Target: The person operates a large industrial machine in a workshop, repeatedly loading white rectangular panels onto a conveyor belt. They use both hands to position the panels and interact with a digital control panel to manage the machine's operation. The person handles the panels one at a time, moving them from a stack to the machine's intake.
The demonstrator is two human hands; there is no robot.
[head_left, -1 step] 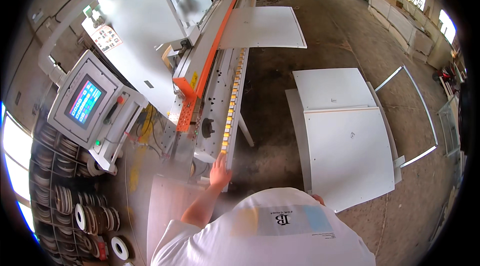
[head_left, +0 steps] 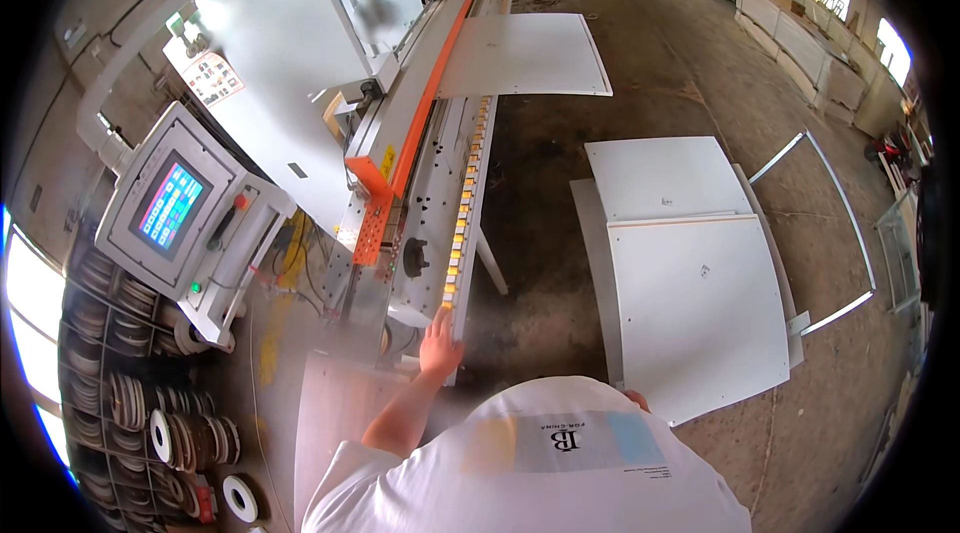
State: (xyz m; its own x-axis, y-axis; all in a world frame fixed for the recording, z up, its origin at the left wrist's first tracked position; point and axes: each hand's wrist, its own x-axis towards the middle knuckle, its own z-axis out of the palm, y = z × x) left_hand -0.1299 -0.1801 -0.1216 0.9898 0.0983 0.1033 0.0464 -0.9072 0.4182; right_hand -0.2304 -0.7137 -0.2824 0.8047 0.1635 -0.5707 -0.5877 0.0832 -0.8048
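My left hand (head_left: 440,345) lies on the near end of a rail with yellow rollers (head_left: 460,233), its fingers stretched forward and nothing in them. The rail runs along an edge banding machine (head_left: 375,183) with an orange guard. Farther up, a white panel (head_left: 535,55) sticks out sideways from the machine over the rail. Only a sliver of my right hand (head_left: 637,399) shows past my white shirt, close to a stack of white panels (head_left: 700,303); its fingers are hidden.
A control console (head_left: 170,208) with a lit screen stands at left. Below it, a rack (head_left: 125,393) holds several rolls of edging. Beyond the panel stack, a metal frame handle (head_left: 840,188) rises. A pale board (head_left: 345,398) lies near my left forearm. Long stacked boards (head_left: 800,53) line the far right.
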